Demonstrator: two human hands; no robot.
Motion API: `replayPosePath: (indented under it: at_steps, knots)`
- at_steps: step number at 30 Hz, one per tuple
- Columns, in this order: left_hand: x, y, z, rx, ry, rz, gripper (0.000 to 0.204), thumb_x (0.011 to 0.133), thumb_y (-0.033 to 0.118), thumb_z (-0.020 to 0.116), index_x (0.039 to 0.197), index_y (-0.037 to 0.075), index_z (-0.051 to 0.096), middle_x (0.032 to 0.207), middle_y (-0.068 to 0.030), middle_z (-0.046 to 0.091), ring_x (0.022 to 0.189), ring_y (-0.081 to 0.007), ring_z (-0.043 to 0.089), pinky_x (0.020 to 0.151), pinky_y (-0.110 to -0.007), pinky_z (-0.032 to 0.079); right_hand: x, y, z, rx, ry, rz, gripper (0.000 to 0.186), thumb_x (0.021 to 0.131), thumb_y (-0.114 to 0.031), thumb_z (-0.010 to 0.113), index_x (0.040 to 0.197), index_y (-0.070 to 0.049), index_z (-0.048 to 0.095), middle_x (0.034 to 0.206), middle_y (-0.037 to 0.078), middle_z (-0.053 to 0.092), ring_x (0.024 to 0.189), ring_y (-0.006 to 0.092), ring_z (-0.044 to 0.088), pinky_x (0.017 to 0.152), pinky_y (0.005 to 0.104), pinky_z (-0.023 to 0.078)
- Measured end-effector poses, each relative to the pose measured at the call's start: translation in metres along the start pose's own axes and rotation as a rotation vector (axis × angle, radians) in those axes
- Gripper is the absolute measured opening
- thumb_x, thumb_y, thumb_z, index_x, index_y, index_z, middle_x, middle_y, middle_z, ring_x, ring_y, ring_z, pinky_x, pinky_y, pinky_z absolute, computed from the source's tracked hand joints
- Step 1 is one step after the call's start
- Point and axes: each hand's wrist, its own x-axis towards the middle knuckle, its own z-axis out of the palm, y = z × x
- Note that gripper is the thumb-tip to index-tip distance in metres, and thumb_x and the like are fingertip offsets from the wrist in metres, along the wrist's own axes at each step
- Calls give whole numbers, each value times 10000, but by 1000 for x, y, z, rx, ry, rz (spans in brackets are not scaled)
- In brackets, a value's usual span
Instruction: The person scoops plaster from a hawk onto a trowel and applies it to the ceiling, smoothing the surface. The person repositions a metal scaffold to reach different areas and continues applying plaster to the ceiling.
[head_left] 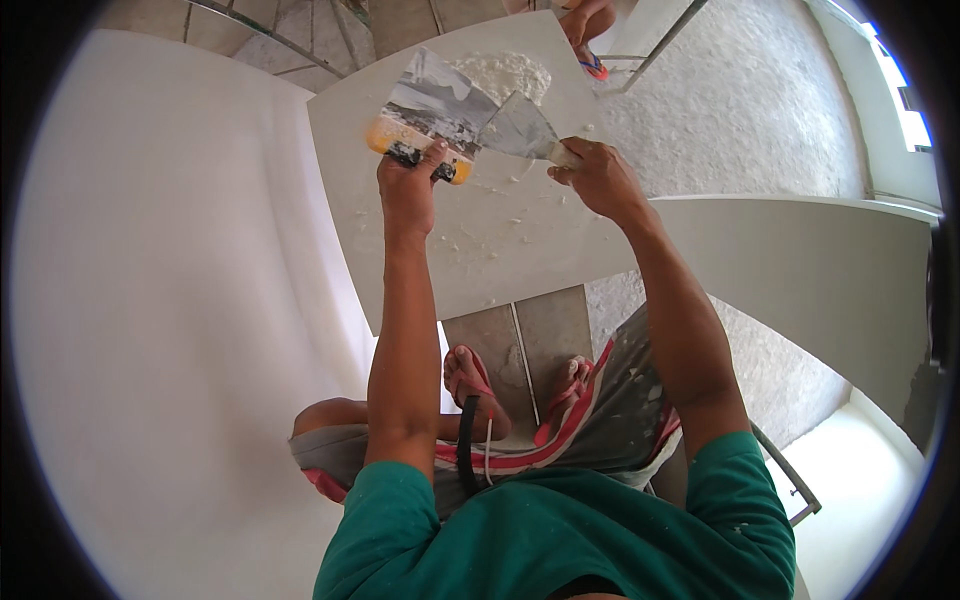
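My left hand (408,192) is wrapped round the black and yellow handle of a wide taping knife (428,105), its broad metal blade smeared with white compound. In my right hand (605,182) is a smaller putty knife (520,128), its blade reaching across to the right edge of the wide one; whether the two blades touch, I cannot tell. Just beyond the blades, a heap of white joint compound (505,75) lies on a pale board (480,270). Small crumbs of the compound are scattered over the board below my hands.
A smooth white wall (180,300) rises along the left. Rough grey flooring (740,100) and a curved grey panel (800,255) are on the right. Metal bars (665,45) stand at the back, where another person's sandalled foot (593,65) shows. Tiles (535,350) lie under my feet.
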Motion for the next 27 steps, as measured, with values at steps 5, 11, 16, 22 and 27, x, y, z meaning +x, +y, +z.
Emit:
replayPosePath:
  at_steps: [5, 11, 16, 22, 27]
  knots:
    - [-10, 12, 2, 333, -133, 243, 227, 886, 85, 700, 1082, -20, 653, 994, -68, 699, 897, -143, 640, 812, -300, 507, -2, -4, -7, -37, 11, -6, 413, 818, -318, 714, 1177, -117, 680, 996, 153, 708, 989, 352, 655, 856, 441, 500]
    - [-20, 23, 15, 738, -197, 370, 260, 897, 91, 660, 1133, -16, 640, 1021, -143, 708, 898, -220, 689, 816, -315, 523, -9, -3, -12, 63, 49, -34, 444, 805, -317, 725, 1189, -97, 686, 968, 177, 710, 965, 360, 663, 845, 434, 503]
    - [-23, 19, 19, 808, -262, 670, 348, 858, -60, 571, 1190, 16, 643, 1207, -158, 672, 1077, -309, 668, 944, -355, 520, -13, 0, -15, 72, 63, -60, 471, 795, -300, 735, 1204, -73, 676, 950, 204, 703, 933, 363, 669, 836, 443, 501]
    - [-11, 13, -14, 1268, -228, 844, 637, 691, -119, 551, 1270, 135, 626, 1317, -63, 613, 1242, -290, 553, 1076, -420, 436, -17, -1, -11, 127, 85, -80, 469, 790, -279, 743, 1201, -63, 675, 903, 199, 706, 864, 361, 678, 799, 419, 509]
    - [2, 35, -52, 1408, -204, 851, 646, 685, -122, 560, 1264, 155, 630, 1300, -44, 616, 1241, -268, 543, 1104, -410, 399, -16, -6, -14, 312, 143, -77, 453, 780, -261, 754, 1169, -42, 677, 892, 198, 701, 827, 352, 676, 766, 395, 512]
